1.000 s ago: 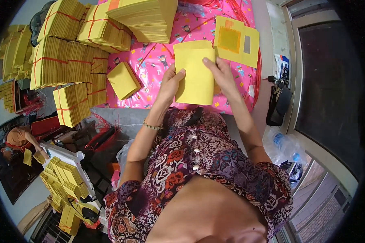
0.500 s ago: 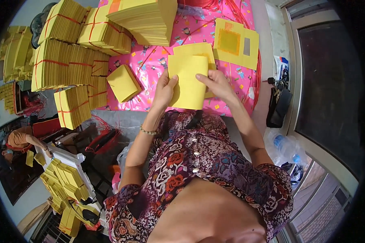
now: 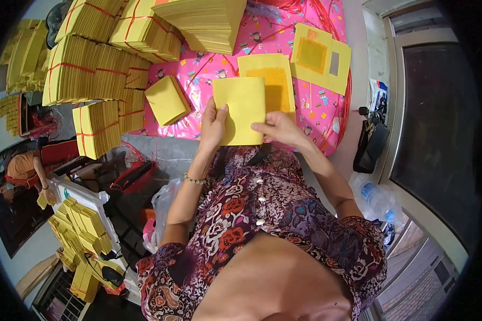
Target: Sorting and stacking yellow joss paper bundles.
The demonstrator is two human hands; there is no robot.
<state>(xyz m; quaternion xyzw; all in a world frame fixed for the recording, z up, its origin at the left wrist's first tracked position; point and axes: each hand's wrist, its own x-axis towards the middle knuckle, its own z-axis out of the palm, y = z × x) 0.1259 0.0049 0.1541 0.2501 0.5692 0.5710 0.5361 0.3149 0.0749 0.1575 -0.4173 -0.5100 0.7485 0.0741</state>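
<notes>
A rectangular sheaf of yellow paper (image 3: 240, 109) is upright in front of me, held over the near edge of the pink table cover (image 3: 219, 67). My left hand (image 3: 213, 125) is closed on its left side, thumb on the front face. At its lower right edge, my right hand (image 3: 278, 129) pinches it with the thumb in front. Behind the sheaf lies a yellow sheet with an orange printed block (image 3: 278, 88), partly hidden. Farther right is another yellow sheet (image 3: 334, 80) with an orange square and a grey rectangle. A small yellow paper stack (image 3: 163, 100) sits left of my hands.
Tall yellow paper stacks (image 3: 83, 69) tied with red cord fill the left side. Loose red strands (image 3: 337, 32) run along the right edge. A black case (image 3: 370, 142) and plastic bottles (image 3: 377, 195) are at right. Another person (image 3: 24, 166) works at a paper-laden table at far left.
Both hands have moved the sheaf slightly left, uncovering the orange block on the sheet behind. My right hand has slid down toward its lower right corner. The view has shifted a little.
</notes>
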